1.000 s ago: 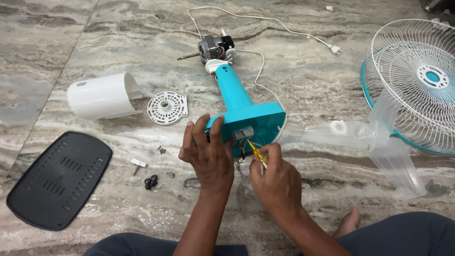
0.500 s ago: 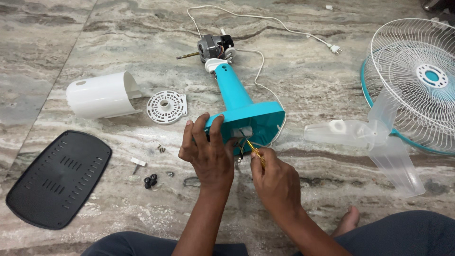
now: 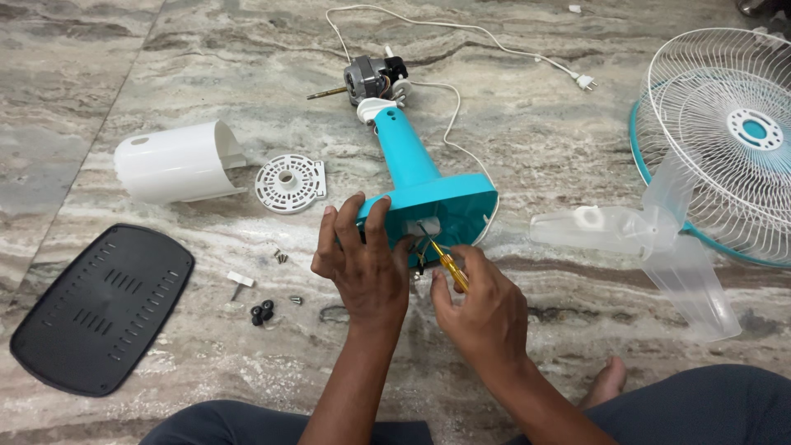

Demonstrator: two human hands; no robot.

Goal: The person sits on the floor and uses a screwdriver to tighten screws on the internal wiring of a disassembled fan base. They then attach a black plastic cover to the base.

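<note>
A teal fan stand (image 3: 412,169) lies on its side on the marble floor, its open base (image 3: 449,210) facing me. My left hand (image 3: 362,264) grips the base's near edge. My right hand (image 3: 482,309) holds a small yellow-handled screwdriver (image 3: 449,268), its tip inside the base by a white part. The bare fan motor (image 3: 375,78) sits at the stand's far end, with a white cord (image 3: 470,37) running to a plug (image 3: 583,81).
A white motor cover (image 3: 177,161) and a round white vented disc (image 3: 288,183) lie left. A black base plate (image 3: 99,305) is at near left, with loose screws (image 3: 280,257) and small black parts (image 3: 262,313) nearby. Clear fan blades (image 3: 651,239) and a white wire grille (image 3: 733,132) lie right.
My right hand has shifted slightly with the screwdriver at the base opening. My left hand stays on the base.
</note>
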